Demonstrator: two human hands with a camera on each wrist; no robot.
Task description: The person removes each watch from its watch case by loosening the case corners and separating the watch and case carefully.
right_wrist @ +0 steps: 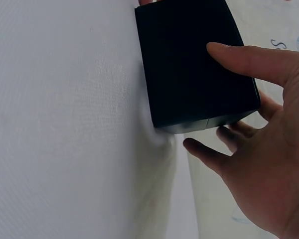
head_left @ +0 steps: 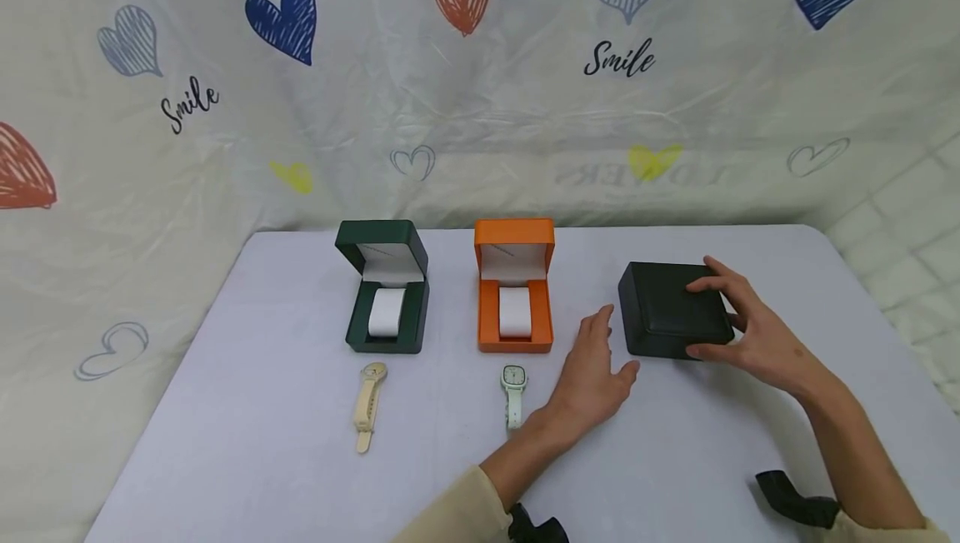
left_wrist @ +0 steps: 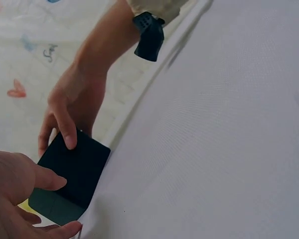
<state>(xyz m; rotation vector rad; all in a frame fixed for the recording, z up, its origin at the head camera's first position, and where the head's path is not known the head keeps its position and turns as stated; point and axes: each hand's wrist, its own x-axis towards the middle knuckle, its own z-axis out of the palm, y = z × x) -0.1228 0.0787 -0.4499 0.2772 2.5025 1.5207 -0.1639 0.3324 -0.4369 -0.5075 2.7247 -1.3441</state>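
Note:
A closed black watch box (head_left: pixel 671 300) sits at the right on the table. My right hand (head_left: pixel 761 335) holds its right end, with the thumb on the front face and a finger over the lid. In the right wrist view the thumb (right_wrist: pixel 249 59) lies across the dark front face of the box (right_wrist: pixel 194 64), with some fingers behind it. My left hand (head_left: pixel 588 376) is beside the left end of the box, fingers extended and apart from it. A pale green watch (head_left: pixel 513 393) lies close to the left forearm, its lower strap partly hidden.
An open green watch box (head_left: pixel 423 310) and an open orange watch box (head_left: pixel 485 310), each with a white cushion, stand toward the back. A cream watch (head_left: pixel 366 410) lies before the green one. A curtain (head_left: pixel 465 110) printed with hearts hangs behind the white table (head_left: pixel 247 410).

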